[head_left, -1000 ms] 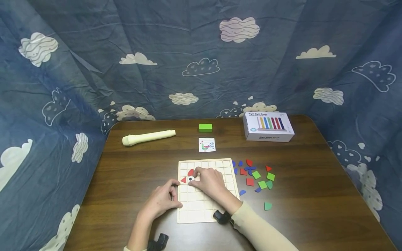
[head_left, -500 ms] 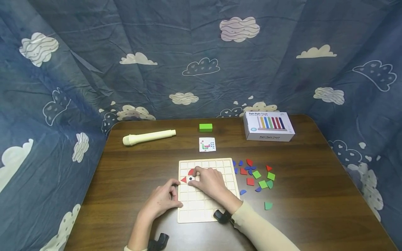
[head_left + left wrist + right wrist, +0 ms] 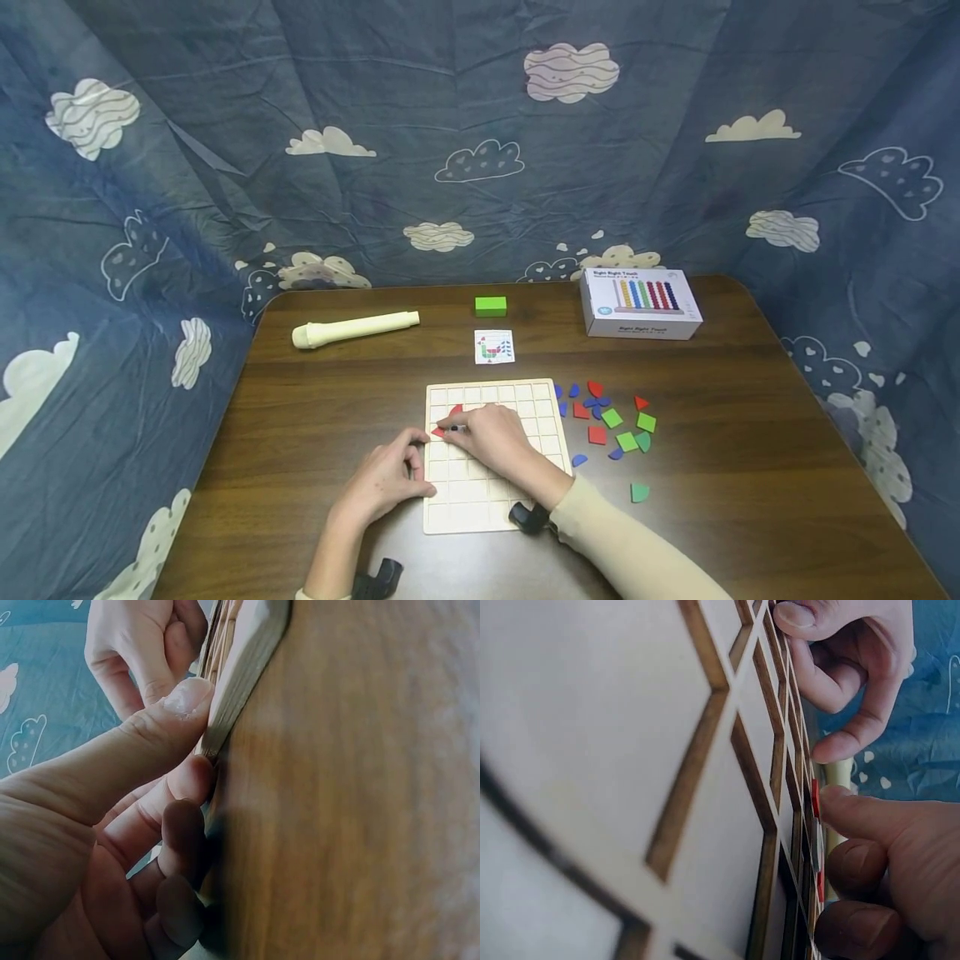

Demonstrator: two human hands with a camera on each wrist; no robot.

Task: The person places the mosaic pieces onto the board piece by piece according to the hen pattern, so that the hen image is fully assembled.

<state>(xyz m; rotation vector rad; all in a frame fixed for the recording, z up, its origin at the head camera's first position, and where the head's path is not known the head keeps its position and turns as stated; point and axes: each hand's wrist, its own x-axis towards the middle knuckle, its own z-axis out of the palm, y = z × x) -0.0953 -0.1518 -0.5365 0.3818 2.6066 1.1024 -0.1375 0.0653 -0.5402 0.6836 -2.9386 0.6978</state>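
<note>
A pale wooden grid board (image 3: 468, 492) lies on the table in the head view. My left hand (image 3: 382, 475) holds its left edge, index finger and thumb spread along it; in the left wrist view the thumb presses the board's rim (image 3: 244, 671). Over the board's upper left, my right hand (image 3: 495, 437) has thumb and index fingertip at a red triangle (image 3: 437, 432), seemingly pinching it. Beside the triangle, a white piece with a black dot (image 3: 454, 428) is mostly hidden under the fingers. A red quarter-round piece (image 3: 456, 409) shows just above.
Red, green and blue pieces (image 3: 612, 418) lie scattered right of the board. Behind it are a small pattern card (image 3: 494, 347) and a green block (image 3: 491, 307). A cream microphone-shaped stick (image 3: 356, 329) lies at the back left, a white box (image 3: 641, 304) at the back right.
My right hand has shifted slightly left, from the dotted white piece to the red triangle, now covering most of the dotted piece. My left hand has stayed at the board's edge.
</note>
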